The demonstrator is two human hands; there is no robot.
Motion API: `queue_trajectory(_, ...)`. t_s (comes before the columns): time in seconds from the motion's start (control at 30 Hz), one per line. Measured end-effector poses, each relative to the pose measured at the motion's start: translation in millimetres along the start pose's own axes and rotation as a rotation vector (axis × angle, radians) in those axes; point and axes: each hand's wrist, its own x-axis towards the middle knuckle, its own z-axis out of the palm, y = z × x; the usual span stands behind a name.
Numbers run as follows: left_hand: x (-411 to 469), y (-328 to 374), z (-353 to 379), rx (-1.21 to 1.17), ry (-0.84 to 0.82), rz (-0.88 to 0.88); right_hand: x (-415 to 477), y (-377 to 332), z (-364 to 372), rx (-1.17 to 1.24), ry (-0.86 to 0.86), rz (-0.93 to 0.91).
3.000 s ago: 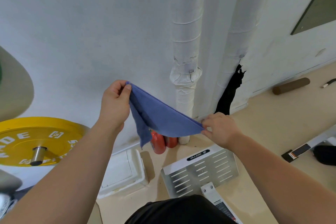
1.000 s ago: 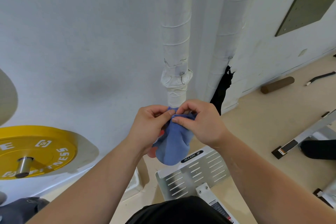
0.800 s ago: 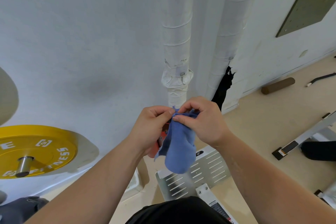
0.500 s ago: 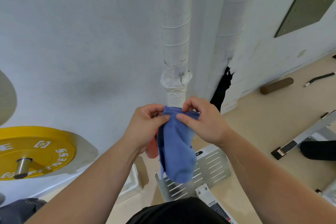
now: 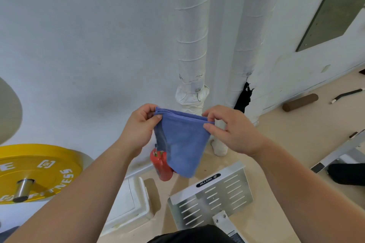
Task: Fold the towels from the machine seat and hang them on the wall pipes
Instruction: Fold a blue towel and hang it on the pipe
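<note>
Blue folded towel [image 5: 182, 144] pinched by left hand [image 5: 138, 128] and right hand [image 5: 235, 130], yellow plate [image 5: 37, 171] reading "FITNESS"

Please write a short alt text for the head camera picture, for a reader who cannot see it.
Two bare hands hold a folded blue towel by its top corners, left hand and right hand each in a pinch grip, in front of two white wrapped wall pipes. A yellow weight plate sits at lower left.

The smooth tan floor [image 5: 280, 140] holds a slotted silver metal plate [image 5: 212, 197] and a flat white plastic box [image 5: 128, 203]. A brown foam roller [image 5: 300, 102] lies by the wall.
</note>
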Motion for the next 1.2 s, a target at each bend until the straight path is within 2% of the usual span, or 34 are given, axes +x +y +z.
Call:
queue_trajectory(0.1,4,8,4,0.018,-0.038,0.036,11,-8,-17,0.031,-0.007,0.026)
queue_trajectory(0.23,6,19,12,-0.050,-0.041,0.083,22,-4,-30,0.178,0.141,0.090)
queue_trajectory(0.33,5,24,17,-0.114,-0.021,0.094,22,-4,-24,0.258,0.130,0.134)
queue_trajectory(0.47,2,30,25,-0.218,0.016,0.072,14,-11,-17,0.581,0.237,0.218)
queue_trajectory(0.5,2,30,26,-0.241,0.020,0.069,12,-13,-15,0.599,0.229,0.225)
queue_trajectory(0.63,-1,34,31,-0.225,-0.003,0.089,6,-14,-3,0.370,0.170,0.160)
queue_trajectory(0.73,-1,34,28,-0.180,-0.001,0.114,3,-12,-2,0.119,0.129,0.012)
queue_trajectory(0.8,-2,33,25,-0.163,-0.007,0.132,0,-13,2,0.069,0.059,-0.056)
queue_trajectory(0.93,-5,30,22,-0.074,-0.077,0.170,-2,-14,8,0.134,-0.036,0.035)
queue_trajectory(1.2,-14,22,22,-0.186,-0.097,0.078,2,-18,24,-0.222,-0.122,0.049)
